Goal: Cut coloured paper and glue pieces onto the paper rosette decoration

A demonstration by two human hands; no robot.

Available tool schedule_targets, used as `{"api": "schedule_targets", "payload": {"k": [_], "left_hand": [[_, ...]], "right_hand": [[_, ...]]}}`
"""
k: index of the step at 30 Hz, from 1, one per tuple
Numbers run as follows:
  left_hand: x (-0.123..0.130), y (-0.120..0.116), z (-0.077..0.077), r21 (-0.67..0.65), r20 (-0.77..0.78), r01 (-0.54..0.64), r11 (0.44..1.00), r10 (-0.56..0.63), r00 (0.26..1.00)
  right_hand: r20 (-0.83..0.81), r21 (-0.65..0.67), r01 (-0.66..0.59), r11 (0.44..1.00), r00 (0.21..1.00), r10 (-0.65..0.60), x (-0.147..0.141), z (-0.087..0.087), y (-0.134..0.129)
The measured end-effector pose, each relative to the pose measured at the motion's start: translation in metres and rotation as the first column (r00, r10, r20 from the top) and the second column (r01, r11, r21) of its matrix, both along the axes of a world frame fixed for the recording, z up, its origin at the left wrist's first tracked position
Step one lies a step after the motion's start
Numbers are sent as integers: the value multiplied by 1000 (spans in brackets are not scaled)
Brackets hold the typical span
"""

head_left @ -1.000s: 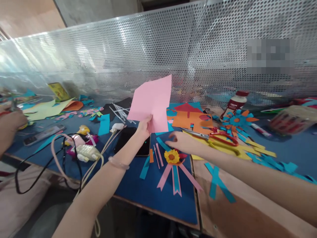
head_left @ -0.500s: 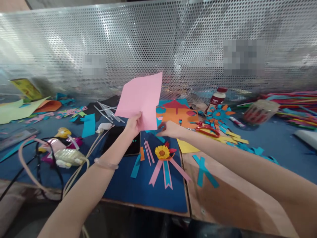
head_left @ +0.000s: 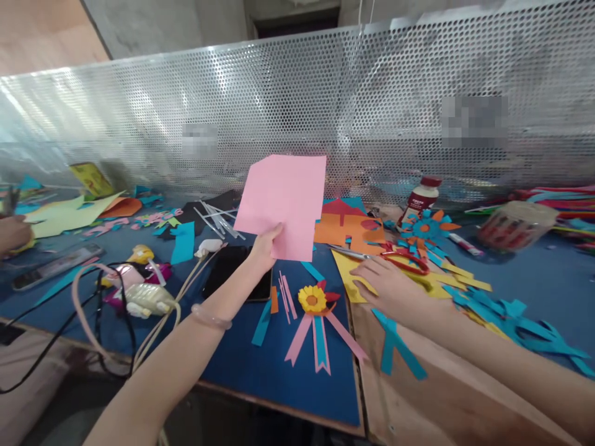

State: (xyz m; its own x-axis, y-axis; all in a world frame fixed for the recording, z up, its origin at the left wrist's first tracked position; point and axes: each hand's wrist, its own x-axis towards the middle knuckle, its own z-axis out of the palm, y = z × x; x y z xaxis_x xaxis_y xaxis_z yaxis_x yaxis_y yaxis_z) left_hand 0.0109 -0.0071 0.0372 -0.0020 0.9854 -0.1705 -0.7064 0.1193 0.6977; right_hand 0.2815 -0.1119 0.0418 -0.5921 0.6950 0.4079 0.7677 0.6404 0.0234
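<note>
A sheet of pink paper (head_left: 283, 192) is raised above the table, its lower edge pinched by my left hand (head_left: 267, 246). My right hand (head_left: 383, 285) lies low with its fingers spread over a yellow paper sheet (head_left: 346, 279). Just beyond those fingers are red-handled scissors (head_left: 409, 260), blades pointing left; whether the fingers touch them I cannot tell. A yellow paper flower (head_left: 313, 300) with pink and blue ribbon tails lies between my forearms. Two crossed blue strips (head_left: 395, 350) rest below my right hand. Orange paper (head_left: 339, 230) lies behind the flower.
A dark phone (head_left: 223, 272) lies by my left wrist. Cables and a power plug (head_left: 209, 248) spread at the left. A bottle (head_left: 421, 199), a blue paper flower (head_left: 425, 229) and a clear jar (head_left: 518, 229) stand at the right. Another person's hand (head_left: 13, 235) is at the far left.
My right hand has moved right and nearer, from beside the pink paper to the yellow sheet by the scissors. The pink paper stays in my left hand. The camera view has shifted.
</note>
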Motion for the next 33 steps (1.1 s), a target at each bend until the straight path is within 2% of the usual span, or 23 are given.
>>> {"api": "schedule_targets", "payload": {"k": [2,3,7,11,16,21,27,31,33], "left_hand": [[3,-1,-2,25,-37,-4,1000,5,999],[5,-2,-3,37,-59,-7,999,9,998],[10,-5,-6,47,-104,-18,999,23,994],[12,-5,-6,29,-142,-72,997,75,987],[12,-2,-8,-34,-159,-138,990,131,979],[8,-1,-3,-110,-141,-109,988,93,986],[-4,-2,10,-24,-79,-91,996,89,993],[-10,-2,13,74,-50,-58,996,62,997],[-11,-2,14,73,-59,-33,997,37,998]], "right_hand": [[192,122,60,991,978,-83,22,-8,-5],[236,153,98,983,963,-133,34,-13,-4],[149,163,192,968,965,-217,71,-37,8],[138,147,216,965,962,-236,81,-55,17],[147,161,224,961,958,-248,77,-57,17],[131,170,223,960,960,-247,79,-58,18],[143,164,219,962,960,-242,77,-55,16],[148,138,185,973,967,-205,79,-53,16],[144,136,176,975,970,-195,81,-54,17]]}}
